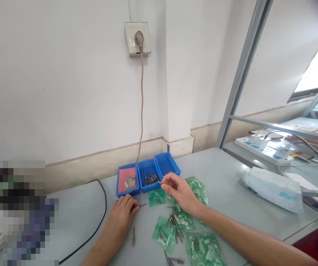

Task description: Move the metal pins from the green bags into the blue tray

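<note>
metal pins (151,179) in middle tray (148,167), right hand (181,192) pinching piece (159,182), left hand (122,214) holding rod (143,205)

green bags (163,233) obstruct the middle; bare table (220,177) separates them from the white packet (273,190).

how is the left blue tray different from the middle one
The left tray has a pink lining; the middle tray shows bare blue inside. The left tray holds small pale pieces; the middle tray holds dark metal pins. Both are blue and open-topped.
</note>
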Demonstrator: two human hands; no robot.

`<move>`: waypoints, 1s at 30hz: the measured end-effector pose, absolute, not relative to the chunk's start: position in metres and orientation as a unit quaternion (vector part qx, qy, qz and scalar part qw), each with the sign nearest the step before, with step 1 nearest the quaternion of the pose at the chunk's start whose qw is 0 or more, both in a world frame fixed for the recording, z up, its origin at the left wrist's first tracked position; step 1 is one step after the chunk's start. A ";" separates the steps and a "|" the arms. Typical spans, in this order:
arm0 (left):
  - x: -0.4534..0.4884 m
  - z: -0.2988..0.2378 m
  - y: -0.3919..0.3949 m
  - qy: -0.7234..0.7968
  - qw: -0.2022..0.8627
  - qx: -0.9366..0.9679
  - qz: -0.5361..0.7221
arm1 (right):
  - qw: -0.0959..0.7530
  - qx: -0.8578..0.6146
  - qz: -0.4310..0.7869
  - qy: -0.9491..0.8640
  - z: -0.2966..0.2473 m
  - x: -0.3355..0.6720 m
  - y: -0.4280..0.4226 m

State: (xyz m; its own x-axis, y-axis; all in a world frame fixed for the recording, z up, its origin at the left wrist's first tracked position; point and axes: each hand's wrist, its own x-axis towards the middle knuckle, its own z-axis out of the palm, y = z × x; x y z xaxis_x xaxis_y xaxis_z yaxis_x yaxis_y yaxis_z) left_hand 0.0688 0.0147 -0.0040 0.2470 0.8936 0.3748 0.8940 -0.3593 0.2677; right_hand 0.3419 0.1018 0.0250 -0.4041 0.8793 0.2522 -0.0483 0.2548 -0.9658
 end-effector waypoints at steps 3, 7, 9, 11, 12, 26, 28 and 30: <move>0.069 -0.005 0.014 -0.562 0.012 -0.789 -0.247 | 0.433 -0.322 0.544 -0.642 0.029 0.342 0.102; 0.068 -0.009 0.015 -0.558 0.014 -0.790 -0.254 | 0.434 -0.323 0.568 -0.620 0.034 0.342 0.102; 0.067 -0.010 0.016 -0.558 0.012 -0.790 -0.255 | 0.432 -0.317 0.592 -0.601 0.035 0.342 0.101; 0.067 -0.011 0.016 -0.558 0.008 -0.789 -0.256 | 0.429 -0.306 0.627 -0.574 0.034 0.342 0.102; 0.067 -0.011 0.016 -0.559 0.006 -0.789 -0.256 | 0.427 -0.298 0.645 -0.559 0.034 0.343 0.102; 0.068 -0.007 0.016 -0.563 -0.013 -0.792 -0.237 | 0.410 -0.248 0.726 -0.493 0.038 0.344 0.100; 0.067 -0.008 0.016 -0.562 -0.009 -0.792 -0.238 | 0.411 -0.247 0.724 -0.496 0.038 0.344 0.101; 0.067 -0.009 0.017 -0.560 -0.004 -0.793 -0.241 | 0.414 -0.248 0.723 -0.495 0.038 0.344 0.101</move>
